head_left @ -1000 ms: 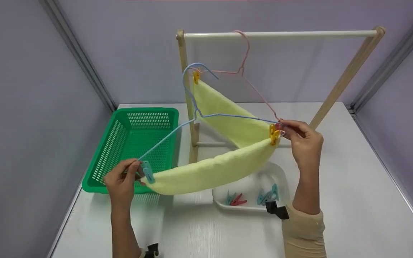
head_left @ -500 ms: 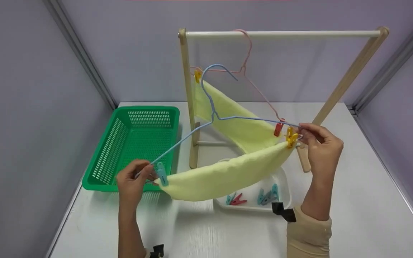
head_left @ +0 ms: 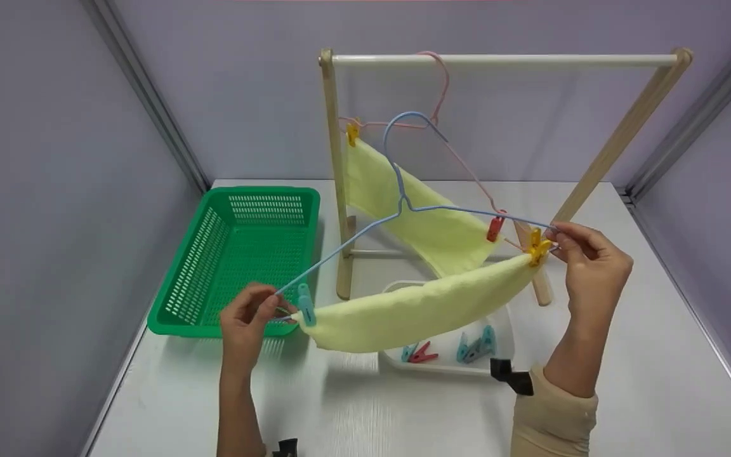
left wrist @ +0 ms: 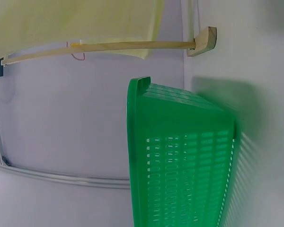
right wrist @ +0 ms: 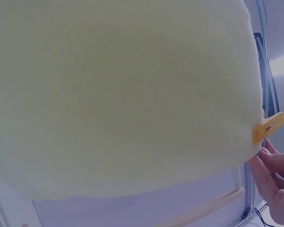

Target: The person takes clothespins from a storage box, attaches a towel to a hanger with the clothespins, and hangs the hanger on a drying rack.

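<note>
Both hands hold up a blue wire hanger (head_left: 348, 244) by its two ends. My left hand (head_left: 245, 324) pinches the left end, beside a teal clothespin (head_left: 306, 306). My right hand (head_left: 594, 263) pinches the right end, next to a yellow clothespin (head_left: 538, 249). Between the clips sags a pale yellow cloth (head_left: 416, 311), which fills most of the right wrist view, with the yellow clothespin (right wrist: 267, 128) at its edge. Behind, a second yellow cloth (head_left: 397, 203) hangs from a pink hanger (head_left: 467, 170), held by a yellow clip (head_left: 353, 133) and a red clip (head_left: 496, 226).
A rack with a white bar (head_left: 530, 61) and wooden legs (head_left: 613, 152) stands at the back. To the left is a green basket (head_left: 178, 273). Under the held cloth sits a white tray (head_left: 505, 330) with several teal clips (head_left: 476, 344) and a red one (head_left: 424, 353).
Both hands have carried the blue hanger and its cloth to the right. The red clip on the pink hanger has come into view as the right hand moved past it.
</note>
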A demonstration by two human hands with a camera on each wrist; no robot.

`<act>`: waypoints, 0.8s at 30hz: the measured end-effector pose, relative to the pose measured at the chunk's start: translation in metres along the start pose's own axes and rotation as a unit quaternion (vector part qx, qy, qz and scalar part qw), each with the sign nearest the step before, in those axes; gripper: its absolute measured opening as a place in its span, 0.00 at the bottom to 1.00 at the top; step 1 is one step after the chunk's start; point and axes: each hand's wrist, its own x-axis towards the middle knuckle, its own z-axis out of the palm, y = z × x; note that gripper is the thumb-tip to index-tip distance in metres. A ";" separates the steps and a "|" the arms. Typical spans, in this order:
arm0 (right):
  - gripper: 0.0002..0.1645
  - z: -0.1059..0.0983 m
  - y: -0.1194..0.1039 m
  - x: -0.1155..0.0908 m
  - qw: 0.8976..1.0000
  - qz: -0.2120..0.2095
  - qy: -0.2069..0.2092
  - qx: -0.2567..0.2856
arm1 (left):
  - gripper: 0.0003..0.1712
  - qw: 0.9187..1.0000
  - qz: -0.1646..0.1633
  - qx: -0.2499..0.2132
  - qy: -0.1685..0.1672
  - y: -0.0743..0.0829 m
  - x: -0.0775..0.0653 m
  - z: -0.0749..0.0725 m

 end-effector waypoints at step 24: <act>0.09 -0.030 0.013 0.005 0.997 0.029 0.065 0.033 | 0.21 0.992 -0.008 -0.058 -0.114 -0.014 -0.004 0.023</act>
